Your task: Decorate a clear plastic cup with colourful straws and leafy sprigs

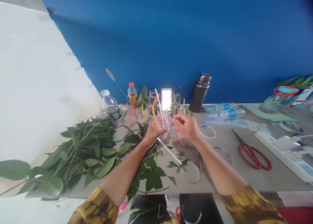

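Holding plastic cup [162, 125] | left hand [152, 135] | right hand [186, 127] beside straws [168, 119]

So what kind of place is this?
Probably a craft workshop: a table with a clear cup of colored straws, red-handled scissors, and cut leafy branches.

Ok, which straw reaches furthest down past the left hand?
The white straw, slanting down from under the left hand over the leaves; the pink straw curves down beside the right hand, and the orange straw points up.
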Tool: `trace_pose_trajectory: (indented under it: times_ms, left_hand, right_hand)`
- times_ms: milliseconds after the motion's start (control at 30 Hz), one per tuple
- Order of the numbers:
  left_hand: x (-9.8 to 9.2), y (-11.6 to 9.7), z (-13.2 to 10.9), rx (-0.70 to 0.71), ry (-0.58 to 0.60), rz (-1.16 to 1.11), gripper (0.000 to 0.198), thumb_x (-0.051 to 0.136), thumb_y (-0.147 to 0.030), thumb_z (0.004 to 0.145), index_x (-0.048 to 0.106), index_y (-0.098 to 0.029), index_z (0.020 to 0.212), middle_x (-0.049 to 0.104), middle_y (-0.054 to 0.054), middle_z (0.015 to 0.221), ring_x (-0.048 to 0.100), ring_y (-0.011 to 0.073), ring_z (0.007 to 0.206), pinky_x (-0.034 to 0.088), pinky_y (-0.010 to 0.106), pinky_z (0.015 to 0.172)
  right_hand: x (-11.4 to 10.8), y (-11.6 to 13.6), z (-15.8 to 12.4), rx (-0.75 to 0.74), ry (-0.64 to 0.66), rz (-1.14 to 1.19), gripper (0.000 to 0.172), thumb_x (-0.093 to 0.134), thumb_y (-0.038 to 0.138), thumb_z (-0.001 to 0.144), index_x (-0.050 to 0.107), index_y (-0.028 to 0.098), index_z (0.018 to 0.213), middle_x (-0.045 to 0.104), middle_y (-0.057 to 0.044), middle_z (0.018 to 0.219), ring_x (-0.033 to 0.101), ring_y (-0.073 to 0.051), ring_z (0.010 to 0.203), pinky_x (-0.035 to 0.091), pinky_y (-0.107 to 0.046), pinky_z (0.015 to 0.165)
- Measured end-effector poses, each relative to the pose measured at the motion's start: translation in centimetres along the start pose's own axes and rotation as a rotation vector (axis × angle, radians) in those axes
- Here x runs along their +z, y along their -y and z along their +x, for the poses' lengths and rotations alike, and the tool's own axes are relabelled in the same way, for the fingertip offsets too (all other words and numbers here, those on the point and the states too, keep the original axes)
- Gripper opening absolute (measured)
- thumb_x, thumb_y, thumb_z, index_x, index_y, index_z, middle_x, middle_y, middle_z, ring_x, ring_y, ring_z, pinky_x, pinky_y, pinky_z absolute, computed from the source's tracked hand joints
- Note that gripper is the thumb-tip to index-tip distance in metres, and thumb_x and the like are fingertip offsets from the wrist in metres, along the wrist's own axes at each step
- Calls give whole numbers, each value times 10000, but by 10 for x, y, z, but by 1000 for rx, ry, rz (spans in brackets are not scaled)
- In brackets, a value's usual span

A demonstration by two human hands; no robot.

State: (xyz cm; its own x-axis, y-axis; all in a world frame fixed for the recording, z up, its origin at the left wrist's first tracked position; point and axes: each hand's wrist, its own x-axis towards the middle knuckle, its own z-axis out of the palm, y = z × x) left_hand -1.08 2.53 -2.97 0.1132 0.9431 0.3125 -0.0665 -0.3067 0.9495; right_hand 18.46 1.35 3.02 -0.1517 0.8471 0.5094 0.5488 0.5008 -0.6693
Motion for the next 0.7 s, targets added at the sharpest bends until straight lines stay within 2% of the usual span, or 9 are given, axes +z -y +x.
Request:
trace_pose_trajectory:
  times_ms: [67,133,200,267,433,567,700]
  left_hand:
    - [1,1,-1,-27,0,-50,766,942,-351,620,622,-182,1295,724,117,1214,683,315,1130,519,476,1024]
    - [2,-1,-2,-49,-3,-84,794,954,-333,600,613,-185,1301,722,119,1229,684,315,1137,517,475,1034]
    - [4,-3,-3,-65,12,-102,795,957,-337,597,615,-175,1295,726,130,1220,693,320,1117,526,477,1020]
    - [4,-6,-4,-65,25,-79,771,955,-340,601,630,-162,1277,725,139,1221,694,328,1114,531,476,1010]
    - [3,-8,-4,-59,40,-12,735,965,-318,582,662,-160,1233,733,139,1199,702,337,1089,542,472,978]
    - [2,-10,-4,-44,88,-35,713,964,-318,591,668,-164,1222,748,135,1169,709,336,1078,546,469,974]
    - [1,-7,-4,-77,95,-21,715,959,-340,605,660,-154,1228,748,142,1178,709,336,1086,540,477,990]
  right_hand:
    - [2,-5,3,62,3,-20,245,687,415,871,763,203,966,770,-45,852,682,-198,763,485,-288,717]
    - [4,-10,5,104,122,-17,373,755,432,818,752,207,1116,791,-83,1046,716,-249,933,516,-328,812]
    - [8,-13,6,116,258,41,440,766,436,812,741,197,1180,783,-100,1131,716,-278,1020,525,-357,871]
    - [11,-14,6,125,334,134,413,747,419,834,747,182,1172,790,-93,1111,723,-277,1009,531,-362,885]
    - [14,-12,4,189,394,319,422,743,383,833,744,154,1188,798,-58,981,726,-249,898,550,-339,814]
    - [15,-10,4,239,404,325,442,751,368,819,745,139,1196,787,-43,902,706,-226,821,542,-319,749]
    - [15,-6,3,243,398,297,407,744,338,828,751,129,1178,784,-41,876,699,-220,823,537,-302,741]
